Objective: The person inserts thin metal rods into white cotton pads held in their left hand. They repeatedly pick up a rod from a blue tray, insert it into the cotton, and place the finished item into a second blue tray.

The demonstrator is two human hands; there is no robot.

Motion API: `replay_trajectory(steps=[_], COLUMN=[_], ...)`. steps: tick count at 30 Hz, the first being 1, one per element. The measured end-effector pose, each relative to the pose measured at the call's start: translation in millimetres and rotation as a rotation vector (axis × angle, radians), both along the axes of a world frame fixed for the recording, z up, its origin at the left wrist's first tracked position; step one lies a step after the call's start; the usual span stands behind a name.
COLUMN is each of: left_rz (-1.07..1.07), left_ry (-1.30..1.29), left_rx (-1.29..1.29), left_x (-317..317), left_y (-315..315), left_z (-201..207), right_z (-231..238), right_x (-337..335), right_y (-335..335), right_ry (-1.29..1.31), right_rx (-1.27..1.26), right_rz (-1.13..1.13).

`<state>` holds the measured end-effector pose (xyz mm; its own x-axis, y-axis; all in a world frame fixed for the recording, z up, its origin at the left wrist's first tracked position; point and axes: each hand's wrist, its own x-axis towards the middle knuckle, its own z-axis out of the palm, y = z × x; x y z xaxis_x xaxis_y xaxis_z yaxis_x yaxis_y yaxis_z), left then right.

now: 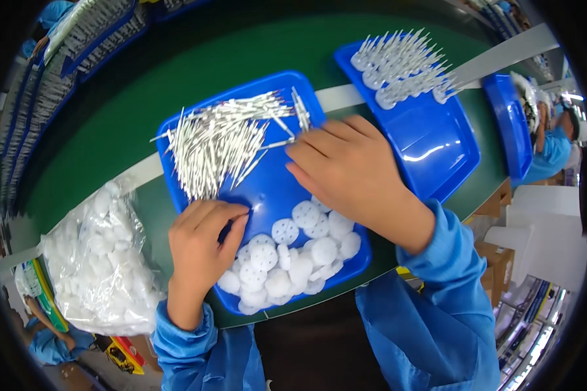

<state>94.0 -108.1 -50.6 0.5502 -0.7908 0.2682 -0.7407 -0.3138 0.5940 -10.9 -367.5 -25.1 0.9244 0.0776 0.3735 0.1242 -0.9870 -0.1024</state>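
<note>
A blue tray [257, 179] in front of me holds a heap of thin white sticks [222, 140] with dark tips at its far end and round white perforated discs [284, 274] at its near end. Over the tray's left edge my left hand [205, 238] is curled, thumb and forefinger tips almost together; anything between them is hidden. My right hand [349, 169] reaches across the right side, its bent fingers closed beside a few loose sticks. Whether it grips one is hard to make out.
Upright spiked pieces on round clear bases [404, 68] fill the far part of a second blue tray [437, 146] at right. A clear bag of white pieces [98, 260] lies left. More filled trays [36, 117] line the far left of the green table [124, 104]. Other people work at both sides.
</note>
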Motion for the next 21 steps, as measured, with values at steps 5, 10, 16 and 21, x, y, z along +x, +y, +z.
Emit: replay_trajectory(steps=[5,10,16,21], left_rz=[-0.030,-0.215,-0.265,0.097], left_ry=[0.093,0.050,0.157,0.649], left_rx=[0.041,0.129,-0.036,-0.438], left_x=[-7.6,-23.7,-16.1,2.3], left_y=[-1.1,-47.3,-49.2,-44.8], left_z=[9.8,15.6,-2.1,3.1], right_z=[-21.2,-4.4,-1.5,-3.4], right_x=[28.8,20.3,-1.9,9.2], right_y=[-0.8,-3.8,-11.0,8.5], right_ry=[0.010,0.059,0.131,0.052], right_rx=[0.007,0.630,1.273,1.310], right_rz=[-0.011,0.029,0.069,0.194])
